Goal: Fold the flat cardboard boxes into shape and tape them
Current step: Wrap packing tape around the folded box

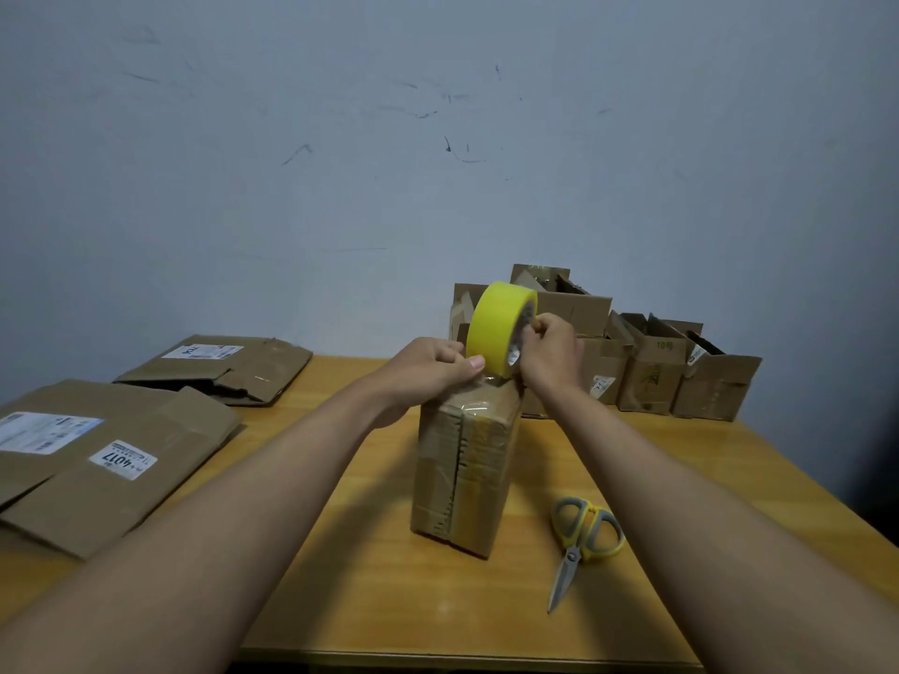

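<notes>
A folded brown cardboard box [467, 471] stands in the middle of the wooden table [389, 600], its taped seam facing me. On its far top edge sits a yellow tape roll [496, 323], upright on its rim. My right hand [549, 357] grips the roll through its core. My left hand [433, 369] rests on the box top beside the roll, fingers curled, thumb pressing down where clear tape leaves the roll.
Flat cardboard boxes with white labels lie at the left [97, 459] and back left [219, 369]. Several folded boxes [652, 372] stand at the back right. Grey-and-yellow scissors [581, 542] lie right of the box. The wall is close behind.
</notes>
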